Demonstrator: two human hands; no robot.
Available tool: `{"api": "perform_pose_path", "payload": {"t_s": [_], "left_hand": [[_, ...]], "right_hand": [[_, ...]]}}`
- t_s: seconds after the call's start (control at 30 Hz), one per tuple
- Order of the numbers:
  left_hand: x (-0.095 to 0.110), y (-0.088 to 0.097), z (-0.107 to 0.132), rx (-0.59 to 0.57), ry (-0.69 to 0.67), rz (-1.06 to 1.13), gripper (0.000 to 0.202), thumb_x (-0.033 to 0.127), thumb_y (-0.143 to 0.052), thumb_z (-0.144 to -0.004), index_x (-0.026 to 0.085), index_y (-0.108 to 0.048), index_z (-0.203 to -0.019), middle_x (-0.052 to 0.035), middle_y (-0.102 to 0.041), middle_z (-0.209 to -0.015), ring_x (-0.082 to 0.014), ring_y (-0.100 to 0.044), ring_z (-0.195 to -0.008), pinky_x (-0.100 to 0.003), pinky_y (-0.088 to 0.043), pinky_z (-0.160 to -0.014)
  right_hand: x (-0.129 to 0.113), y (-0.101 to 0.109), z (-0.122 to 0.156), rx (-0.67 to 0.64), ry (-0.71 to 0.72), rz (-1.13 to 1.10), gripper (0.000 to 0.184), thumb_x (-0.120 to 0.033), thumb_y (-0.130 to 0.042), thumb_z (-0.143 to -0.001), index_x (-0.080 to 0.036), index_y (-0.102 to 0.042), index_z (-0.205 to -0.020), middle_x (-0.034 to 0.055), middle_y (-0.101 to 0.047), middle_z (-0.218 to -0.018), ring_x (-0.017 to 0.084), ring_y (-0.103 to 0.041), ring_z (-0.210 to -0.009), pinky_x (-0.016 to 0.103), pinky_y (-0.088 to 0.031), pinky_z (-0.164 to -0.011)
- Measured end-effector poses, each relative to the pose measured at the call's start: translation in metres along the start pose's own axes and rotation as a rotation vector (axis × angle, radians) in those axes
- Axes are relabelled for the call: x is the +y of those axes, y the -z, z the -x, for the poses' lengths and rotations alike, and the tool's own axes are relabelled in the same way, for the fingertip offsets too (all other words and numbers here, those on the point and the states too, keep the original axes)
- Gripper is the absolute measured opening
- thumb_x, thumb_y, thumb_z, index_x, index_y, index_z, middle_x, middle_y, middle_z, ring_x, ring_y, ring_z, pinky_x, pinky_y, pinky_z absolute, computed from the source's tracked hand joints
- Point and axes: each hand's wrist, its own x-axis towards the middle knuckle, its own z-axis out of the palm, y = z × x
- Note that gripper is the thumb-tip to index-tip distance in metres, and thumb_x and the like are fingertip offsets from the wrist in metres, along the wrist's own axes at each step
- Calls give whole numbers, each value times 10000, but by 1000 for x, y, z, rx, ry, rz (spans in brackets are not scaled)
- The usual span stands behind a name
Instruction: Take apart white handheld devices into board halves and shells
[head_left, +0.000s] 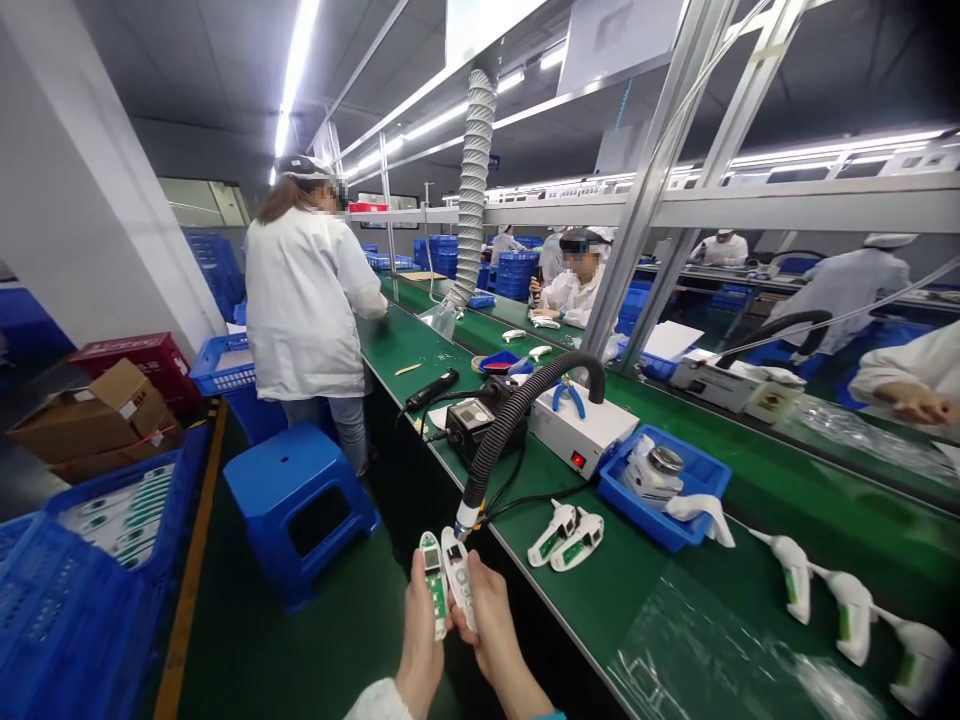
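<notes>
My left hand (421,630) is closed around a narrow white housing half with a green circuit board (434,590) and a dark square screen in it. In my right hand (491,610) is the matching white shell half (457,575), tilted beside the first, their upper ends close together. Just above the shell half hangs the metal-tipped nozzle (466,520) of a black corrugated hose (517,410). The hose runs from a white box with a red switch (581,430). On the bench to the right lie two similar white housings with green boards (566,537).
A blue tray (679,540) holds white parts and a roll. Several white gun-shaped housings (851,610) line the green bench, near clear plastic film (720,650). Blue pliers (568,400) rest on the white box. A blue stool (289,470) and a standing co-worker (307,300) are left.
</notes>
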Motion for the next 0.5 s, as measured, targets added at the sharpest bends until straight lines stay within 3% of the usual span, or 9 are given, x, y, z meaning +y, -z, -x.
{"api": "perform_pose_path", "payload": {"t_s": [0.1, 0.33, 0.5], "left_hand": [[-3, -6, 1, -18, 1, -1, 511, 675, -555, -726, 166, -555, -678, 54, -489, -450, -80, -423, -368, -174, -288, -358], [11, 11, 2, 77, -31, 9, 521, 687, -517, -740, 174, -536, -653, 63, -473, -427, -73, -394, -348, -173, -258, -346], [2, 7, 9, 53, 5, -21, 530, 693, -518, -735, 171, -528, -645, 64, -458, -422, -72, -391, -349, -171, -245, -345]], "right_hand": [[-5, 6, 2, 52, 9, -14, 560, -710, -615, -652, -166, -504, -582, -21, -534, -425, 47, -370, -247, 146, -117, -251], [3, -21, -1, 53, -44, 14, 579, -737, -614, -610, -169, -504, -579, -18, -529, -401, 65, -399, -242, 139, -115, -242], [4, -5, 7, 51, -44, 26, 572, -729, -618, -621, -164, -532, -614, -23, -524, -390, 72, -410, -248, 135, -134, -235]]}}
